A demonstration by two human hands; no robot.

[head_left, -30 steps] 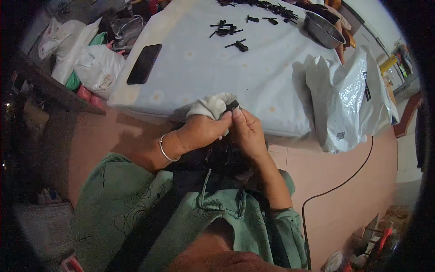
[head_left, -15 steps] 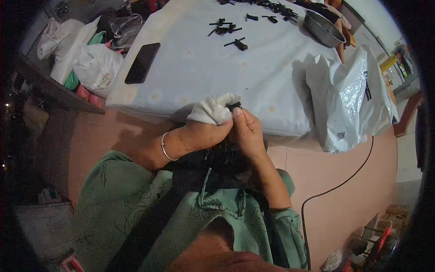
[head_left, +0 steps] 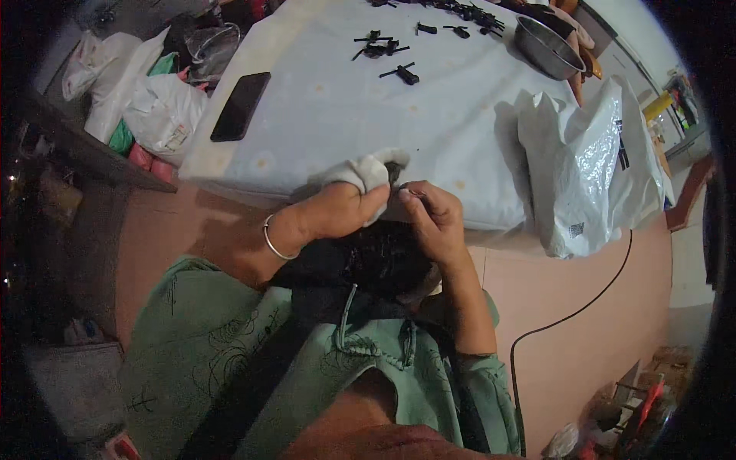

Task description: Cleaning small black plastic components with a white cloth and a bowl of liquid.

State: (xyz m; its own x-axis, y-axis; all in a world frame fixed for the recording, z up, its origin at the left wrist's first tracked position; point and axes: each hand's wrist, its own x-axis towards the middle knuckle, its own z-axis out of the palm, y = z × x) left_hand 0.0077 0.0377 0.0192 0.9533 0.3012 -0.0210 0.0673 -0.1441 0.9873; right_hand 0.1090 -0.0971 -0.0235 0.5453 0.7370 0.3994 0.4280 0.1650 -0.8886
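Clearly, the left hand (head_left: pixel 337 212) grips white cloth (head_left: pixel 369 173), likely soft, best held by folds; right hand (head_left: pixel 438 222) pinched, contents unclear.

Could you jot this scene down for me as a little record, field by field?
Left hand: holds bunched white cloth, with a small dark piece at it
Right hand: close beside the dark piece, fingers curled; too small to tell whether it grips anything
Table: pale, patterned cover
Table, far side: scattered small black parts
Table, left: dark phone
Table, far right: metal bowl
Right edge: white plastic bag
Floor: black cable
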